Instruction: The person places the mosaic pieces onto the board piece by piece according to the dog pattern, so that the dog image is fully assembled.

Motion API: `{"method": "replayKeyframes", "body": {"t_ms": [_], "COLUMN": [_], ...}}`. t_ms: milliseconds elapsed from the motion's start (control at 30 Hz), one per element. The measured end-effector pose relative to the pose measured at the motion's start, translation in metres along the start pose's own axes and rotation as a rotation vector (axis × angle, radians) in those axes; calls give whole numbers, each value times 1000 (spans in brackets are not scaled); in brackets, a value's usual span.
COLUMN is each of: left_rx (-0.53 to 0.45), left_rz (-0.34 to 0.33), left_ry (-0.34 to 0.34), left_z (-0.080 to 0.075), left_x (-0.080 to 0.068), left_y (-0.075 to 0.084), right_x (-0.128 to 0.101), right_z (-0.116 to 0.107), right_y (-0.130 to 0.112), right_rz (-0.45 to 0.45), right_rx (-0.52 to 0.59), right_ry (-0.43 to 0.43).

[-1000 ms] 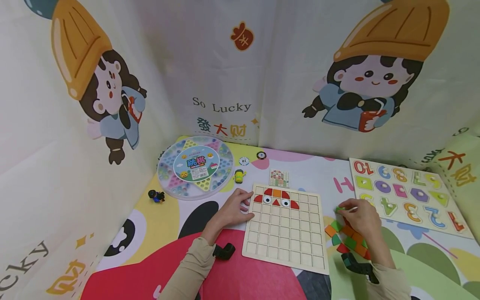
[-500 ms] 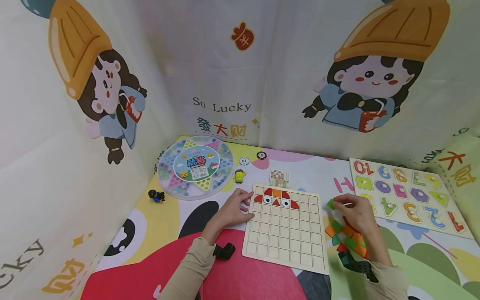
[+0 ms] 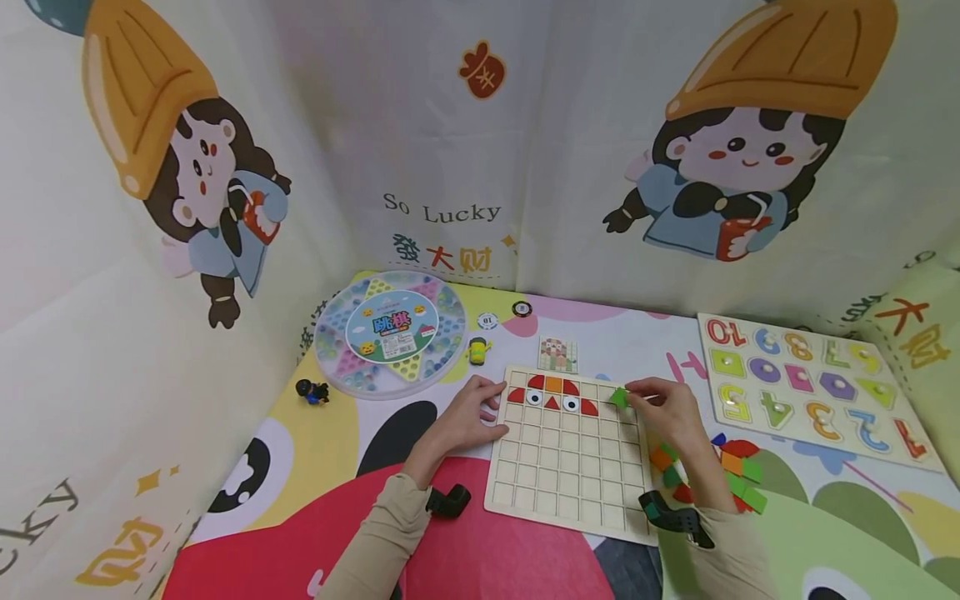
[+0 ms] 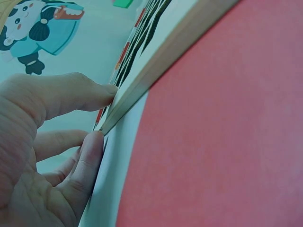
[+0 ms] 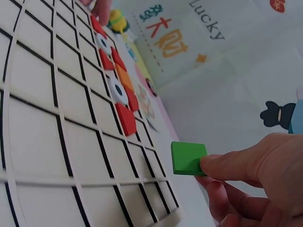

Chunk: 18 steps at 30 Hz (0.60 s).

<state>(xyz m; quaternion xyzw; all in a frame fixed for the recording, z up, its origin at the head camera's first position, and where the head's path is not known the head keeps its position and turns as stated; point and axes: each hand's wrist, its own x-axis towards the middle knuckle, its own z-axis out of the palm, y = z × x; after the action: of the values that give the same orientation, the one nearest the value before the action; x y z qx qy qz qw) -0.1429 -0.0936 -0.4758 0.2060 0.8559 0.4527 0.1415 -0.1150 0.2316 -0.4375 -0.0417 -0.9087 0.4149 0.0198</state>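
A: Head view, listed largest to smallest. Item one: wooden grid board (image 3: 570,454), flat on the cartoon play mat (image 3: 480,550). Its two top rows carry a few pieces: red quarter-rounds, an orange square, two white eye tiles, a red triangle. Every cell below shows bare.

B: So barely begun, by my reckoning. Most of the picture is left to fill. Next?

A: Item two: round Chinese checkers box (image 3: 392,332), far left of the board. Item three: number-and-shape peg puzzle (image 3: 813,392), well apart on the right. Item four: loose pile of coloured tiles (image 3: 738,475), just beside the board's right edge.

B: Hands?

A: Left hand (image 3: 465,417): fingers lie relaxed against the board's left edge, thumb and fingertips touching its rim, steadying it and gripping nothing. Right hand (image 3: 667,412): thumb and forefinger pinch a green square tile (image 3: 619,397), held just above the board's upper right cells, one cell right of the placed pieces.

B: Smallest?

A: Pattern card (image 3: 558,354), behind the board. The green tile is not yet seated.
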Motion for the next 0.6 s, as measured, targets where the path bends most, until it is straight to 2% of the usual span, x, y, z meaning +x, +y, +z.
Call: {"method": "replayKeyframes", "body": {"t_ms": [400, 600], "left_rx": [-9, -3], "left_rz": [8, -14], "left_ry": [2, -4], "left_z": [-1, 0], "left_x": [0, 1], "left_y": [0, 0], "right_x": [6, 9], "right_z": [29, 44], "right_y": [-24, -35], "right_rz": [-60, -79], "right_rx": [73, 106], "right_ry": [-15, -22]}}
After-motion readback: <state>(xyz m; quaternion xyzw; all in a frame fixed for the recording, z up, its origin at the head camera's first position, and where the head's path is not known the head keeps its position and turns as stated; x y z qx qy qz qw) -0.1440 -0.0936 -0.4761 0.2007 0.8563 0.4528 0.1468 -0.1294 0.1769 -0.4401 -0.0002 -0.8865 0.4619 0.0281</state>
